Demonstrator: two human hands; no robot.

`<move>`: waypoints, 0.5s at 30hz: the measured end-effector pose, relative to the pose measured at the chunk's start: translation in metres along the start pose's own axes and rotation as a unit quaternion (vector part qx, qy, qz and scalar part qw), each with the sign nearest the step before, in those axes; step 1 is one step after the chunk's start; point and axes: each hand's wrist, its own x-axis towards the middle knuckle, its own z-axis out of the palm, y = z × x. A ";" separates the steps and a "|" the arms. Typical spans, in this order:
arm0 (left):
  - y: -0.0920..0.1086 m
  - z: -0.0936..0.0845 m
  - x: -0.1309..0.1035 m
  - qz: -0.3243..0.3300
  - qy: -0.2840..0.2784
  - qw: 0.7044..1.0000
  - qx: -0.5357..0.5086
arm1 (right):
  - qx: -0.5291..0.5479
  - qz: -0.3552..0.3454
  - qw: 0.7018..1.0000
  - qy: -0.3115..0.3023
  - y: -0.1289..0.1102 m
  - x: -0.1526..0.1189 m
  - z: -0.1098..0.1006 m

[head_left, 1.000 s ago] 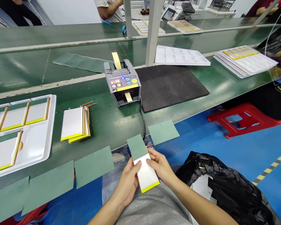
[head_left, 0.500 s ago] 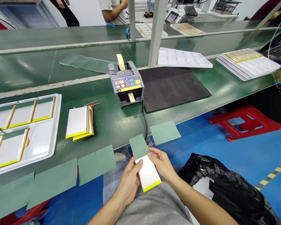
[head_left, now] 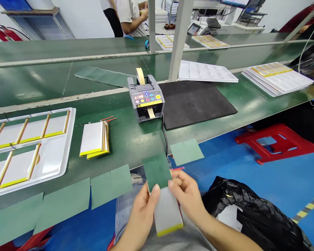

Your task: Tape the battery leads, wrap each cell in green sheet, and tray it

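Observation:
In the head view a flat white battery pack (head_left: 168, 211) with a yellow taped lower edge is held over my lap. A green paper piece (head_left: 157, 170) covers its upper end. My left hand (head_left: 144, 209) grips the pack's left side, thumb on the front. My right hand (head_left: 187, 191) closes on its right edge near the paper, where a red strip, blurred, sticks out. Beyond my hands, a stack of similar packs (head_left: 92, 137) with thin red wires lies on the green bench. A tape dispenser (head_left: 148, 99) stands there, a short piece of tape protruding from its front.
At left, a white tray (head_left: 54, 157) holds several packs. Green paper pieces (head_left: 111, 184) overhang the bench edge, one more (head_left: 187, 152) at right. A black mat (head_left: 199, 103), stacked white trays (head_left: 277, 80), a red stool (head_left: 279, 143) and a black bag (head_left: 251, 212) are rightward.
The pack has moved slightly down and nearer to me, with both hands still on it. The green paper now looks darker and reaches lower over the pack. The camera view has shifted a little.

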 end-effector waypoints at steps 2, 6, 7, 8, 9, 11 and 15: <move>0.009 -0.009 -0.012 0.058 -0.046 0.994 0.083 | -0.026 -0.063 0.996 -0.054 -0.013 -0.014 0.000; 0.028 -0.023 -0.016 0.138 -0.002 0.969 0.203 | -0.064 -0.115 0.981 -0.140 -0.039 -0.013 -0.008; 0.032 -0.024 -0.014 0.145 0.019 0.961 0.234 | -0.073 -0.139 0.980 -0.125 -0.046 -0.008 -0.010; 0.036 -0.025 -0.013 0.147 0.035 0.953 0.261 | -0.089 -0.170 0.976 -0.104 -0.052 -0.003 -0.011; 0.039 -0.025 -0.013 0.144 0.047 0.948 0.281 | -0.114 -0.201 0.969 -0.088 -0.059 0.002 -0.010; 0.041 -0.024 -0.016 0.128 0.057 0.943 0.303 | -0.186 -0.240 0.949 -0.087 -0.069 0.009 -0.006; 0.036 -0.024 -0.028 0.118 0.068 0.944 0.299 | -0.289 -0.245 0.919 -0.112 -0.075 0.019 0.010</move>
